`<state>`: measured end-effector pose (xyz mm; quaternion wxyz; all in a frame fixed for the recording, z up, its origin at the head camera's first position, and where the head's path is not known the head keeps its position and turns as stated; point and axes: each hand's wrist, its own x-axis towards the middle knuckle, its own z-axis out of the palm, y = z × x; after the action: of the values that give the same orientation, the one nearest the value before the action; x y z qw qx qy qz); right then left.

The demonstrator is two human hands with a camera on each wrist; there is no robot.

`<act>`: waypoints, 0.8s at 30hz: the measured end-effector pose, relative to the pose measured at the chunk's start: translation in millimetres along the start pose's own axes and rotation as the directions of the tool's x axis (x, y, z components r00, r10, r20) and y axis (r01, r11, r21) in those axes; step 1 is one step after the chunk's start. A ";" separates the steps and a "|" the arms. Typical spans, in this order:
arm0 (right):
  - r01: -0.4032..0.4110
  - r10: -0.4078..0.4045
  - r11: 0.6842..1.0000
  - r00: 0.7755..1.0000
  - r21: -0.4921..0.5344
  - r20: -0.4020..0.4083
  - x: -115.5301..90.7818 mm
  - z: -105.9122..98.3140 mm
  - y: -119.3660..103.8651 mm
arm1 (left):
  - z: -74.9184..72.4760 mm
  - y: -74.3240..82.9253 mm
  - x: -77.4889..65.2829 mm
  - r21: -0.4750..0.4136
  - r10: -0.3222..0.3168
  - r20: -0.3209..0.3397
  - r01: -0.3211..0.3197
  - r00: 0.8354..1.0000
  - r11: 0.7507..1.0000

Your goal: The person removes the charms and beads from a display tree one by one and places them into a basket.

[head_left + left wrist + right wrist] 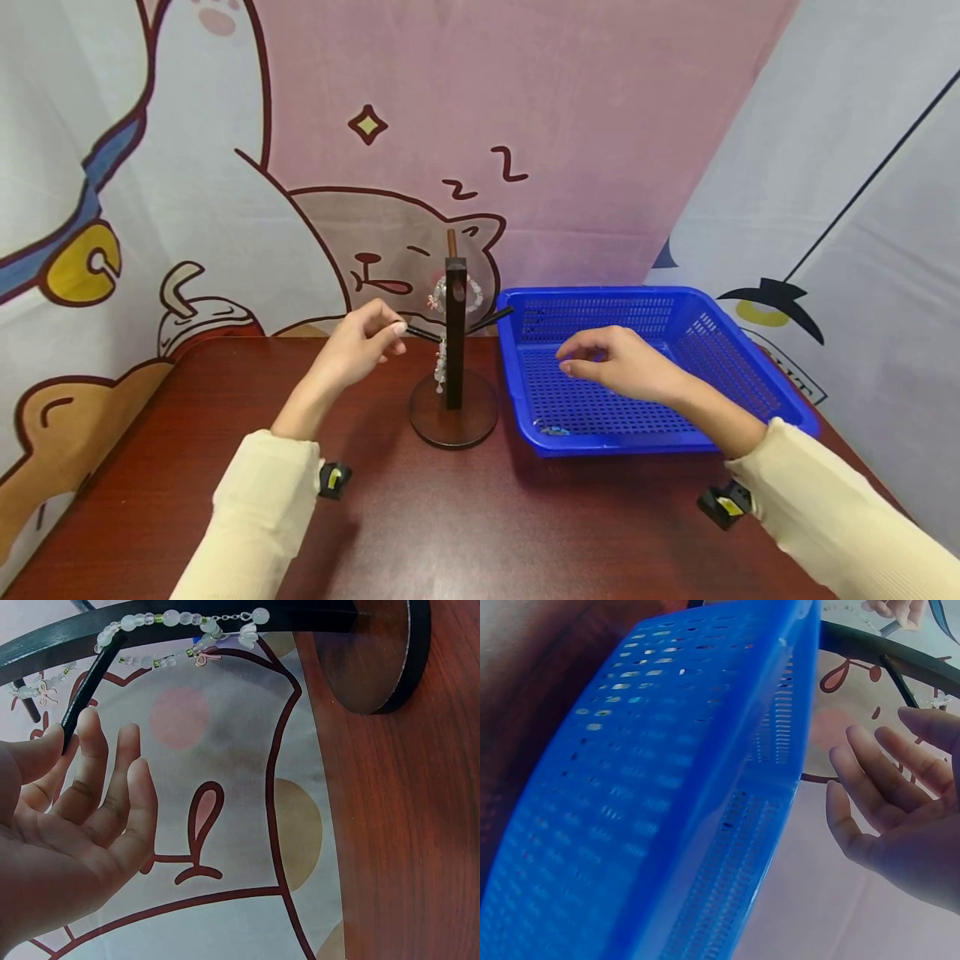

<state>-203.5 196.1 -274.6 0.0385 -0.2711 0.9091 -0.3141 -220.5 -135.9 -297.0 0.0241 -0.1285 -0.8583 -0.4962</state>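
A dark wooden stand with a round base and several pegs stands upright on the table. My left hand pinches the tip of its left black peg between thumb and index finger, the other fingers loosely bent. A bracelet of pale and green beads with a chain and flower charm hangs from this peg, near the post. Another beaded bracelet hangs higher up, partly behind the post. Above the blue basket hovers my right hand, its fingers relaxed and holding nothing.
A small bluish beaded item lies in the basket's front left corner. The right black peg reaches toward the basket's rim. Behind the reddish-brown table hangs a cartoon-printed cloth.
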 end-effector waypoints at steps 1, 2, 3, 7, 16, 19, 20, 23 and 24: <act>0.005 -0.005 1.000 1.000 -0.007 -0.008 2.3 0.3 -1.0 | 0.0 0.1 0.1 0.000 0.000 0.000 0.000 1.000 1.000; 0.008 -0.008 1.000 1.000 -0.012 -0.014 4.6 0.7 -2.2 | 0.1 0.2 0.1 0.000 0.000 0.001 0.000 1.000 1.000; 0.013 -0.013 1.000 1.000 -0.017 -0.018 6.8 1.2 -3.5 | 0.1 0.2 0.1 0.000 0.000 0.001 0.000 1.000 1.000; 0.029 -0.030 0.999 0.999 -0.031 -0.029 16.1 3.9 -9.1 | 0.3 0.4 0.2 0.002 -0.001 0.001 0.001 1.000 1.000; 0.054 -0.057 0.998 0.996 -0.041 -0.066 37.9 9.5 -22.0 | 0.8 0.5 1.5 0.006 0.000 0.008 0.000 1.000 1.000; 0.045 -0.048 0.998 0.996 -0.042 -0.080 44.5 10.7 -24.5 | 0.8 0.2 1.3 0.006 0.004 0.005 -0.004 1.000 1.000; 0.037 -0.041 0.998 0.996 -0.042 -0.085 46.6 10.9 -25.2 | 0.7 -0.1 1.5 0.006 0.001 0.004 -0.001 1.000 1.000; 0.011 -0.015 0.999 0.995 -0.040 -0.095 52.8 11.2 -26.6 | 0.6 -0.7 1.5 0.011 -0.002 0.002 0.002 1.000 1.000; 0.005 -0.009 0.999 0.995 -0.039 -0.097 54.7 11.1 -27.0 | 0.6 -0.7 1.5 0.011 -0.002 0.002 0.002 1.000 1.000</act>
<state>-234.6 144.0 -262.0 -0.0121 -0.2595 0.9147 -0.3095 -222.0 -135.4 -297.6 0.0234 -0.1279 -0.8613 -0.4912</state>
